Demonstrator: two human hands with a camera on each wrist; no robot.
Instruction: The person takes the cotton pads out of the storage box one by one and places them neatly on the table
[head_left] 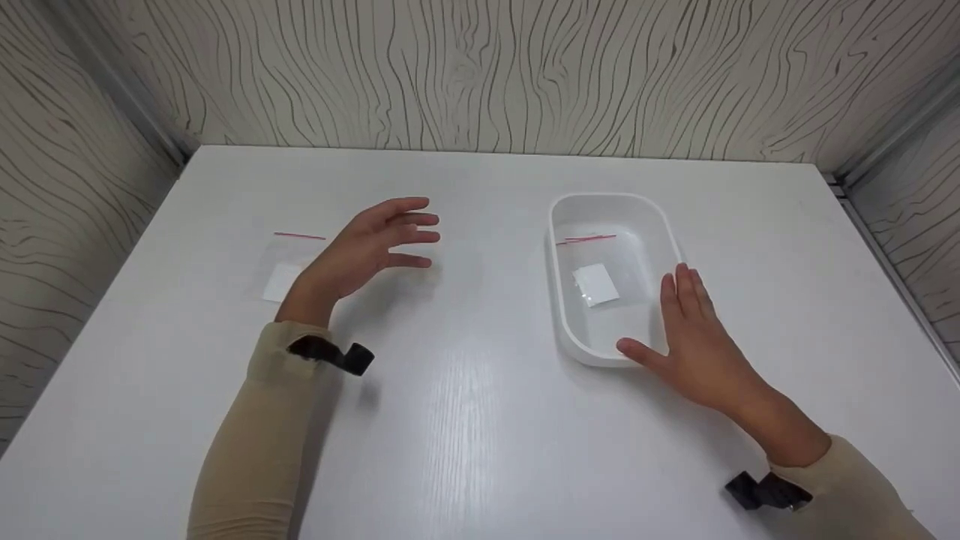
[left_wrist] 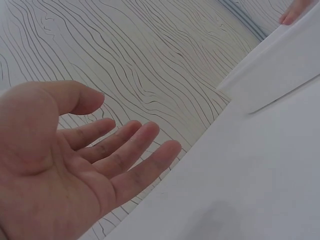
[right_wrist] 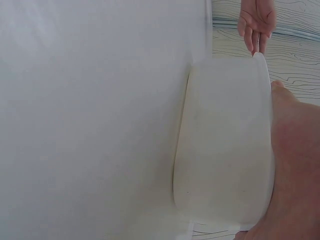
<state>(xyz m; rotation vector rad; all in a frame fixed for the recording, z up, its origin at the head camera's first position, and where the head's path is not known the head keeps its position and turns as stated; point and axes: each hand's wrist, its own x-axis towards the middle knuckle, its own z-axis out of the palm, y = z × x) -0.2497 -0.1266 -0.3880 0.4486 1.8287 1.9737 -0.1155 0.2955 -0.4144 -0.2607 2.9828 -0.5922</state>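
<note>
My left hand (head_left: pixel 364 247) hovers over the left half of the table with nothing in it, fingers spread and pointing right. Behind its wrist lies a clear zip bag (head_left: pixel 289 251) with a red strip and a white square inside, partly hidden. My right hand (head_left: pixel 701 352) rests against the near right corner of a white plastic tub (head_left: pixel 577 341). Its straight fingers lie along the right rim, and the thumb touches the near rim. Inside the tub are clear bags (head_left: pixel 596 283) with overlapping red strips and a white square. The right wrist view shows the tub's outer wall (right_wrist: pixel 225 145) beside that hand.
The white table (head_left: pixel 465 420) ends at a wood-grain patterned wall (head_left: pixel 465 75) at the back. Similar panels stand at the left and right. Each sleeve carries a small black camera mount, on the left wrist (head_left: pixel 330 352) and on the right wrist (head_left: pixel 769 491).
</note>
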